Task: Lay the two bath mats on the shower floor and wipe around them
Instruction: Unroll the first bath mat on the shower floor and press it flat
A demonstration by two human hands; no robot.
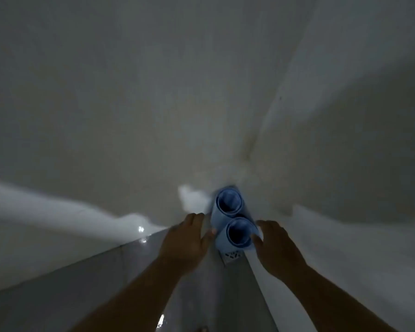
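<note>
Two rolled mats (233,220) stand on end in the corner, above the drain (233,256). Left hand (187,238) and right hand (276,245) flank them, fingers spread, barely touching, gripping nothing. Best clasp both rolls low, so neither unrolls

Two rolled blue mats (233,219), upright, touching
</note>
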